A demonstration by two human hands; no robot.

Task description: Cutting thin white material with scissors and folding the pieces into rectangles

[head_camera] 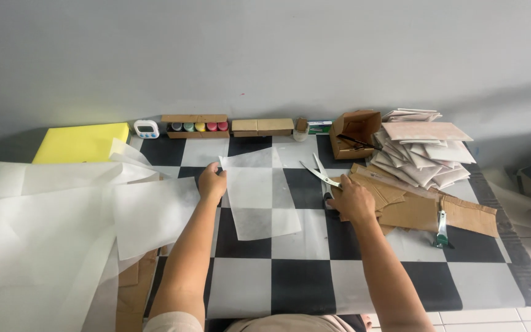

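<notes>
Grey wall backs a table covered in a black-and-white checkered cloth (302,286). At far left lie large translucent white paper sheets (38,227), with a flat yellow board (81,142) behind. The left hand (211,183) pinches, fingers closed, the left edge of a smaller cut translucent white sheet (259,197) lying flat at table centre. The right hand (351,200) grips the handles of open metal scissors (318,172), blades apart. Judged best practice: keep the sheet flat and taut before the blades meet it. Scissor handles are hidden under the palm; brown cardboard pieces (413,206) and stacked pale envelopes (422,150) sit at right.
</notes>
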